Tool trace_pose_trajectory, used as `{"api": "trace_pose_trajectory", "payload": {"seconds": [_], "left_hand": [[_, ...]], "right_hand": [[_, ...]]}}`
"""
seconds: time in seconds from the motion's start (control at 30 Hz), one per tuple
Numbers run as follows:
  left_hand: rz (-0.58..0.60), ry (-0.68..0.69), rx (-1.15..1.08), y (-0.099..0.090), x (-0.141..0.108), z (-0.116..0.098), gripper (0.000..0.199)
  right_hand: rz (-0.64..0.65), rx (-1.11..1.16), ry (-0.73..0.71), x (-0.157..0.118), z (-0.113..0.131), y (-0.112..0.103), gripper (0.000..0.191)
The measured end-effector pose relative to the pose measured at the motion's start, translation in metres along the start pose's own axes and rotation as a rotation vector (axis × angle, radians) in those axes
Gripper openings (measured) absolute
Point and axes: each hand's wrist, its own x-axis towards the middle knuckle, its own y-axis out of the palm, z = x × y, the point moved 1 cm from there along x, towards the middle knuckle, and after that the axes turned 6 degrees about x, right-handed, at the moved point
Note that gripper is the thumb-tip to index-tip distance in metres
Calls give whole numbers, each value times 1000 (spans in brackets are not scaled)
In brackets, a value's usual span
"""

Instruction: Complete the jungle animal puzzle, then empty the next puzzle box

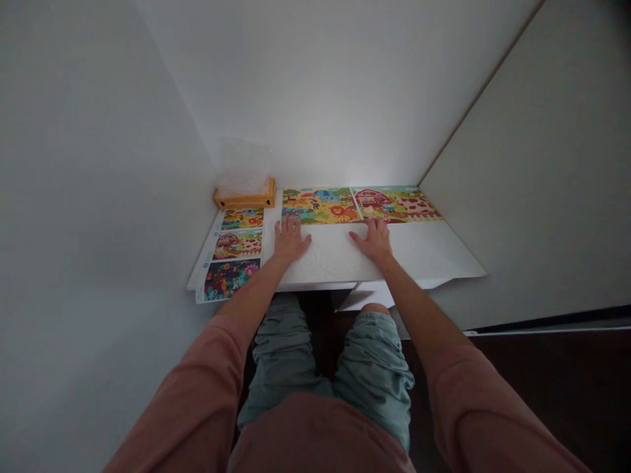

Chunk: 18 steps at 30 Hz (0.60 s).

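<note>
"Resting the left hand (292, 243) open, fingers spread, at the near edge of the lion picture (318, 207)?"

"Yes, resting the right hand (374, 244) likewise at the farm picture (397, 203); perhaps pressing lightly, hard to tell in dim light."

"Seeing both pictures where?"

"Lying side by side on the white desktop (330, 256) along the back wall (315, 118), right of the printed sheet (236, 246) and orange box (249, 200)."

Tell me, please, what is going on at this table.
A person's open left hand lies at the lower edge of the lion picture, the open right hand at that of the barn picture, on a white tabletop. Neither grips anything. To the left, a sheet with three smaller pictures lies in front of an orange box.
</note>
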Motion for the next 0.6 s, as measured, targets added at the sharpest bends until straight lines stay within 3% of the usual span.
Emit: {"api": "trace_pose_trajectory", "payload": {"seconds": [0.13, 0.37, 0.5, 0.6], "left_hand": [[4, -83, 63, -12, -13, 25, 61], [-58, -304, -55, -60, -35, 95, 61], [-89, -408, -184, -72, -41, 120, 57], [-65, -476, -255, -77, -32, 131, 59]], "right_hand": [[-46, -15, -49, 0, -6, 8, 46], [-58, -69, -81, 1, -9, 15, 45], [-41, -78, -71, 2, -7, 16, 45], [-29, -86, -65, 3, -4, 14, 44]]}}
